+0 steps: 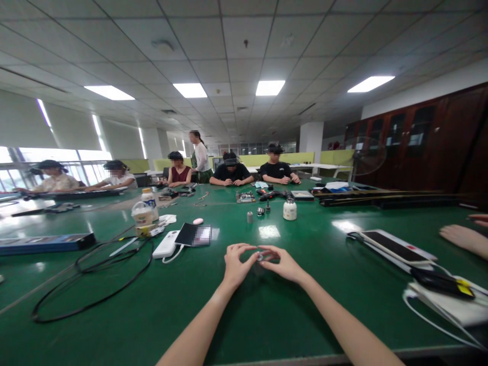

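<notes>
My left hand (238, 263) and my right hand (282, 263) meet over the green table (183, 315), fingertips curled toward each other. Between them is a small round silvery piece (260, 256), pinched from both sides; its exact kind is too small to make out. Beyond my hands stand a metal cylinder (249, 217), some small shiny metal parts (261, 211) and a dark upright fitting (268, 206). To their right is a white jar (290, 209). Left of my hands lie a dark-screened phone (192, 235) and a white power bank (166, 245) with a cable.
A black cable (110, 300) loops across the left side, near a blue long box (46, 244) and a plastic cup (143, 213). A power drill (269, 195) lies farther back. At right are a tablet-like device (396, 247) and another person's hand (463, 239). Several people sit across the table.
</notes>
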A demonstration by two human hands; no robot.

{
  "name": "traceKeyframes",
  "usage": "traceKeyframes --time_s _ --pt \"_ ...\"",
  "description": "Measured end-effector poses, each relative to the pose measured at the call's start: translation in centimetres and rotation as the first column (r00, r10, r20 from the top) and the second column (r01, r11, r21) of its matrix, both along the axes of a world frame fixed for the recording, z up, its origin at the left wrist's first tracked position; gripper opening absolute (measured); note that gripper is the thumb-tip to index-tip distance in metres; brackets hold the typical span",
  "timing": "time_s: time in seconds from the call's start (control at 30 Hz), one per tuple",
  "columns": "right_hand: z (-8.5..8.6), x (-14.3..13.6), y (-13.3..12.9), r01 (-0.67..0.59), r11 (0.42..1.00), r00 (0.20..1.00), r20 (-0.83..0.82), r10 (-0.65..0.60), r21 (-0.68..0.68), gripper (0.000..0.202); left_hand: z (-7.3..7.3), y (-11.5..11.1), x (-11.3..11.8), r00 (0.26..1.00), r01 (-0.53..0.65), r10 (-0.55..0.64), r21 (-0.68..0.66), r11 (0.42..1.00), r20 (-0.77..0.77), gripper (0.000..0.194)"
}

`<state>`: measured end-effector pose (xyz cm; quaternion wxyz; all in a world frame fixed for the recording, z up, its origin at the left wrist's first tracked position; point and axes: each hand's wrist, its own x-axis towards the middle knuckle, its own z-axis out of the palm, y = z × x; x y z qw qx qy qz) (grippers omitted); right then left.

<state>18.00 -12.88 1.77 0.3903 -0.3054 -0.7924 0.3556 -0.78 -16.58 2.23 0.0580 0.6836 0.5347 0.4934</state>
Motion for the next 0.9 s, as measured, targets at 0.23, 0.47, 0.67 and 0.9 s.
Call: traceKeyframes --time_s 0.23,0.47,0.67,0.9 --pt "-0.9 -0.6 0.0 0.02 1.0 1.0 -0.007 -0.02 0.007 0.024 -0.3 0.2 0.5 0.995 -0.038 0.039 0.004 0.999 -0.09 0.012" --pt "-2.2 -1.2 0.3 0.047 0.999 0.998 0.032 -0.047 0.009 0.028 -0.5 1.2 -1.5 0.951 -0.277 0.263 -0.074 0.958 -0.162 0.024" --pt "-1.9 -0.8 0.0 -0.002 0.999 0.995 0.101 -0.003 0.046 0.027 -1.9 1.4 -3.1 0.926 -0.319 0.263 -0.189 0.929 -0.272 0.027" --pt "-1.5 -0.8 -0.4 -0.043 0.996 0.989 0.147 0.03 0.084 0.024 -0.5 0.9 -1.3 0.958 -0.153 0.138 -0.042 0.987 -0.253 0.025"
